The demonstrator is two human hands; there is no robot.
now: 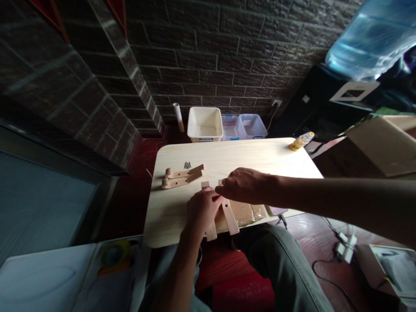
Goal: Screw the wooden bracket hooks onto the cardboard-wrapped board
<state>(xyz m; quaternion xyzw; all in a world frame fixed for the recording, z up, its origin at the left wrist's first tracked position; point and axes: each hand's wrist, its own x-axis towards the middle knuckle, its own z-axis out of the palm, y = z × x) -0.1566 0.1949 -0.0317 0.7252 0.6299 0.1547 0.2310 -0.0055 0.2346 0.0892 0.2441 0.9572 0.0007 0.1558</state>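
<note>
My left hand is closed over the left one of two pale wooden strips near the table's front edge, its fingertips meeting my right hand. Beside it lies the other wooden strip, with a dark hole in it and its near end at the table edge. My right hand is curled closed above the strips' far ends; what its fingers pinch is hidden. Under the strips is a brown sheet with clear tape. Two more wooden pieces with holes and rounded ends lie to the left, near several dark screws.
A clear bottle with yellow parts lies at the table's far right corner. Behind the table stand a cream bin and two clear plastic boxes. A cardboard box is at right; a power strip lies on the floor.
</note>
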